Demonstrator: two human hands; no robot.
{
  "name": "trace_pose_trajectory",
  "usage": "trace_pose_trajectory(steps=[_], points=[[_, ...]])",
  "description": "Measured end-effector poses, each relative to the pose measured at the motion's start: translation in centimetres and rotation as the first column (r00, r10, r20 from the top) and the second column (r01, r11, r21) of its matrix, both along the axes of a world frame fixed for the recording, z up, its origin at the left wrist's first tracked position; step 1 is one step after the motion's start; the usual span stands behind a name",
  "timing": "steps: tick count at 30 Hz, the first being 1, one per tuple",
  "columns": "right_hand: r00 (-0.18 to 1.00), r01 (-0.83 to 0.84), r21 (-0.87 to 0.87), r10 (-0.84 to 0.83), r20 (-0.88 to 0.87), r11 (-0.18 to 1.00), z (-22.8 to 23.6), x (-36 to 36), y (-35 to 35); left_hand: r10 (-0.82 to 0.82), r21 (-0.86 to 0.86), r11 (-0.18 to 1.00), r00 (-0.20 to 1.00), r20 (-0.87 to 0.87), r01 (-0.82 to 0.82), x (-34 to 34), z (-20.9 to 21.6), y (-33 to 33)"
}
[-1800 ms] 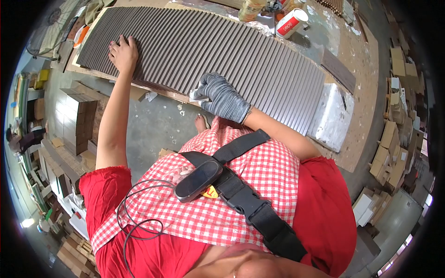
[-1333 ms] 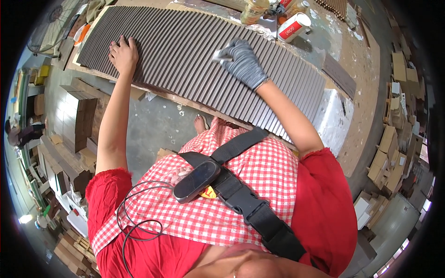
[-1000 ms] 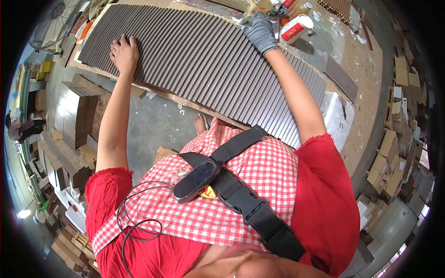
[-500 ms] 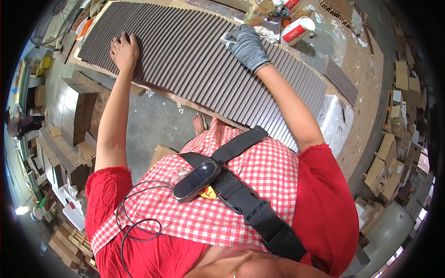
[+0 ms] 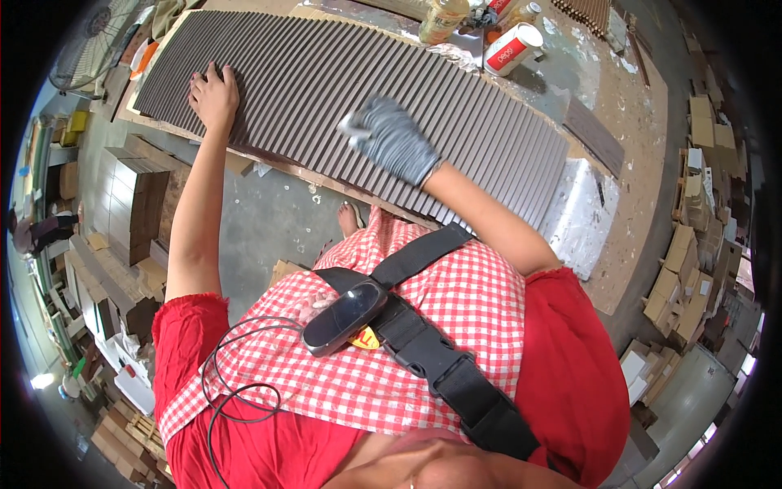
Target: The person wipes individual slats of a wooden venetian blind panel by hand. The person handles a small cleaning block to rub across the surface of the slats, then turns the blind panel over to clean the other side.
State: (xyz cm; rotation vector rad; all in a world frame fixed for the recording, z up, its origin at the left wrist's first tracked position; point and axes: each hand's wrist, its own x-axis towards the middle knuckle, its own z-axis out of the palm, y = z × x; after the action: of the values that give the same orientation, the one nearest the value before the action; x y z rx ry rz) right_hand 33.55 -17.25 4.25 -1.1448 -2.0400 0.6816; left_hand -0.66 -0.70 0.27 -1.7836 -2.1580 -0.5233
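A wide panel of dark grey-brown ridged slats [image 5: 301, 106] lies across the workbench in front of me. My left hand [image 5: 215, 99] is bare and rests on the slats near the panel's left end, its fingers spread. My right hand [image 5: 393, 143] wears a grey knitted glove and is over the middle of the panel. Its fingers are curled closed, and a small pale patch shows at their tips. Blur hides whether that patch is a held thing or part of the glove.
Behind the panel stand a red and white paper cup [image 5: 513, 49] and a bottle of yellowish liquid [image 5: 444, 20]. A flat brown board [image 5: 595, 134] and a white-smeared sheet [image 5: 582, 216] lie to the right. Stacked cartons [image 5: 134, 196] stand on the left, with a fan [image 5: 90, 49] beyond.
My right hand has swept left and toward me, from the panel's far edge to its middle. My left hand has stayed in place on the slats.
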Motion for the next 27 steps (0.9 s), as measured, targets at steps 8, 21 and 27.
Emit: trace_pose_trajectory(steps=[8,21,27], points=[[0.975,-0.217,-0.130,0.221,0.015,0.967,1.5,-1.8,-0.8,0.015,-0.016,1.000,0.999,0.031,-0.014,0.0,0.3,-0.1],[0.971,-0.234,-0.016,0.234,0.041,0.972,1.5,-1.9,0.0,0.009,-0.023,1.000,1.000,0.014,-0.009,0.7,0.4,-0.2],[0.987,-0.146,-0.331,0.162,0.021,0.932,0.7,-1.8,0.3,-0.016,0.003,1.000,1.000,0.011,0.016,1.6,0.7,0.1]])
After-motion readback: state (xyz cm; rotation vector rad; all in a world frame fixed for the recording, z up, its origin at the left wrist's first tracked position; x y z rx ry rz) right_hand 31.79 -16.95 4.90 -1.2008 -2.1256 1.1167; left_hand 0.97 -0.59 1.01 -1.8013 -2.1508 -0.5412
